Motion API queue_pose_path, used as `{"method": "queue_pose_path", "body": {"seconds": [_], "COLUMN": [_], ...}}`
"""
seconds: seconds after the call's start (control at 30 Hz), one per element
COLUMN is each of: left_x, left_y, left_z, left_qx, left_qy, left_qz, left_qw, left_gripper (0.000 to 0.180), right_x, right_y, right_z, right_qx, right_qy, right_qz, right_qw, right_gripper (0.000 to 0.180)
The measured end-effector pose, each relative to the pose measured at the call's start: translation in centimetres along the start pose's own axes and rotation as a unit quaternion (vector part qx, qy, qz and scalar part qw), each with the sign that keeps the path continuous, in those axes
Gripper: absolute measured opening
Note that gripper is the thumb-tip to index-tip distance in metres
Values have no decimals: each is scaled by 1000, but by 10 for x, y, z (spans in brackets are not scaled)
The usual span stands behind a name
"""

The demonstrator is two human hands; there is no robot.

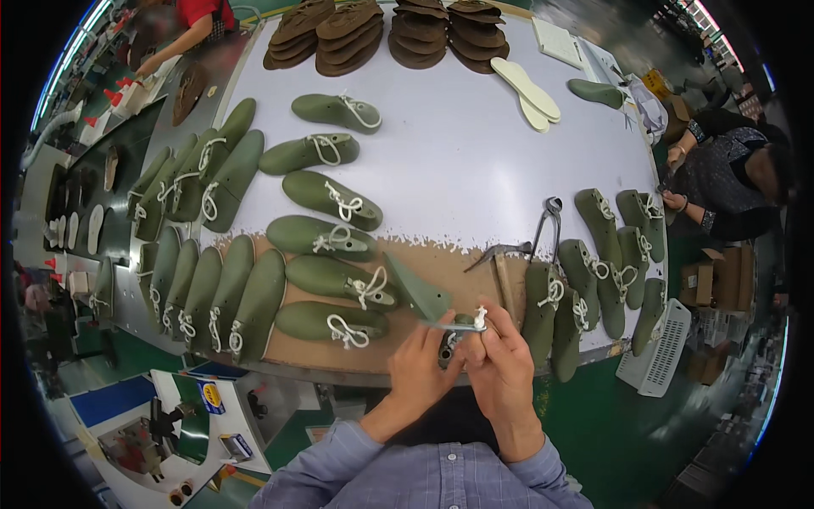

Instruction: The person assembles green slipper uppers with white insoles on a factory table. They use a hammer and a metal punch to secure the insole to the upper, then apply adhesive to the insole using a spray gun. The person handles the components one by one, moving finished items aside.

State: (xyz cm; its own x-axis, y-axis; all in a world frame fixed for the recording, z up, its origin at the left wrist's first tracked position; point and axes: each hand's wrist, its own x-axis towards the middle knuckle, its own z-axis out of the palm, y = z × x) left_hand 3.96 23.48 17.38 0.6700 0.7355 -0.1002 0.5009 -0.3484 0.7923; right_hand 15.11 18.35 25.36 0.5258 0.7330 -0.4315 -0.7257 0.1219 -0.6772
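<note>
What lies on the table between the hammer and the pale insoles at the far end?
The pincers lie just past the hammer; beyond them the white tabletop is bare up to the insoles, in the head view.

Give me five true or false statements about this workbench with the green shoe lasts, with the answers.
1. Both hands, left hand and right hand, are on one green shoe last at the table's near edge. True.
2. The stacks at the far edge of the table are white. False: the stacked soles are brown.
3. A hammer and pincers lie on the table. True.
4. The lasts carry red laces. False: the laces are white.
5. Nobody else is in view. False: a person sits at the right.
</note>
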Motion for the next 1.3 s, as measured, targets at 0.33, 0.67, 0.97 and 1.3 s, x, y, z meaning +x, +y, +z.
{"method": "queue_pose_path", "body": {"seconds": [0.33,0.67,0.97,1.3], "left_x": [-34,-58,-45,-48], "left_y": [-9,-66,-76,-57], "left_z": [40,118,120,119], "left_qx": [-14,49,142,57], "left_qy": [99,229,127,31], "left_qz": [240,225,253,84], "left_qw": [966,946,948,994], "left_gripper": [62,54,57,51], "right_x": [-70,-97,-91,-51], "right_y": [-7,-25,-52,-40], "right_z": [-53,-122,-137,-179], "right_qx": [-12,40,20,-407], "right_qy": [-48,-110,-134,-24], "right_qz": [52,14,-43,-163], "right_qw": [997,993,990,898], "right_gripper": [27,16,12,33]}}
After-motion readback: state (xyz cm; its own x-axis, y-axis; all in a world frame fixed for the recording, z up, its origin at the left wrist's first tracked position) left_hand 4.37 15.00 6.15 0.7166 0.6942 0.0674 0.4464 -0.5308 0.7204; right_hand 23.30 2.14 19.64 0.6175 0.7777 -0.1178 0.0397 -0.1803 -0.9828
